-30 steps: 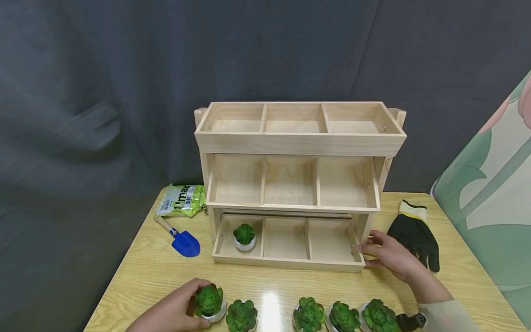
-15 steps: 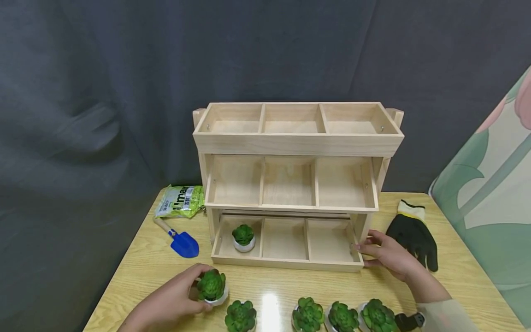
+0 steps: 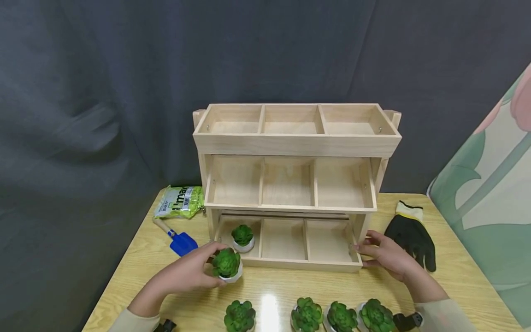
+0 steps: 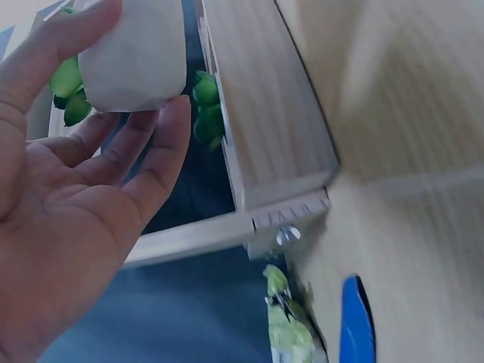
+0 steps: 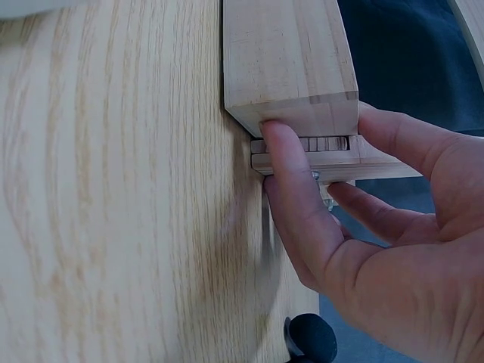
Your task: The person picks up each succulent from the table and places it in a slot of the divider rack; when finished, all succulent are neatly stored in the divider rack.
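My left hand [image 3: 186,274] grips a small potted succulent [image 3: 226,263], just in front of the bottom left corner of a three-tier wooden plant stand [image 3: 296,144]. In the left wrist view its white pot [image 4: 136,57] sits between thumb and fingertips, raised beside the tray. Another succulent [image 3: 242,234] stands in the left compartment of the bottom tray. At the stand's lower right end, my right hand [image 3: 387,256] holds the tray's end and the upright. The right wrist view shows its fingers around the corner of the wood [image 5: 302,113].
Several potted succulents line the table's front, among them one left of centre [image 3: 240,316] and one at right [image 3: 376,315]. A blue trowel [image 3: 183,243] and a green bag [image 3: 180,202] lie left of the stand. Black gloves [image 3: 411,240] lie at right.
My left hand has carried the potted succulent forward and to the right, from the front of the table up to the bottom tray. My right hand stays at the stand's right end.
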A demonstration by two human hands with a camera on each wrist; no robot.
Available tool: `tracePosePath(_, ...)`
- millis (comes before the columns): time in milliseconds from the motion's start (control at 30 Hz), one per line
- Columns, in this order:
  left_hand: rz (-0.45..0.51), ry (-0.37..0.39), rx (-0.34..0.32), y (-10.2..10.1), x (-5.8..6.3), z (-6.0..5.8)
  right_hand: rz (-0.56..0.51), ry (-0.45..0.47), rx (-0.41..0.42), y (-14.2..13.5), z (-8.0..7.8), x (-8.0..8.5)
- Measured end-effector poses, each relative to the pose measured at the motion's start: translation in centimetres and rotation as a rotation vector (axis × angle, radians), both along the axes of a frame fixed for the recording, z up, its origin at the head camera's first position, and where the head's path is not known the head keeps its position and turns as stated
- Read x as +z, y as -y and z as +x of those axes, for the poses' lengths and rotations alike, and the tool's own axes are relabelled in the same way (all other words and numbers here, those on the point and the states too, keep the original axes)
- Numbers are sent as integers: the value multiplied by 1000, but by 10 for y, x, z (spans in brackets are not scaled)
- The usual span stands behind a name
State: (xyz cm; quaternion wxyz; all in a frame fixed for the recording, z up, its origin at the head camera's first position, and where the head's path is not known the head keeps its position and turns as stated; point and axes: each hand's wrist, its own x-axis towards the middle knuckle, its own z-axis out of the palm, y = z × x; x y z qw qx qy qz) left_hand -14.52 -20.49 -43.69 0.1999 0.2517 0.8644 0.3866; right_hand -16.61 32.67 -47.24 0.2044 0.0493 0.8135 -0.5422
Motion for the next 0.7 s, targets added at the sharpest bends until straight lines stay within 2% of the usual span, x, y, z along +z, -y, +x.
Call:
tracePosePath(333,81,74,-43,-35,9,-29,0,-4,9,0,0,0)
tracePosePath(567,50,-30,-52,-63,9,-42,-7,-8,12,0,-1,0)
tracePosePath(700,16,-59,-44,-82,7,-50,3,-9,3,0,0,2)
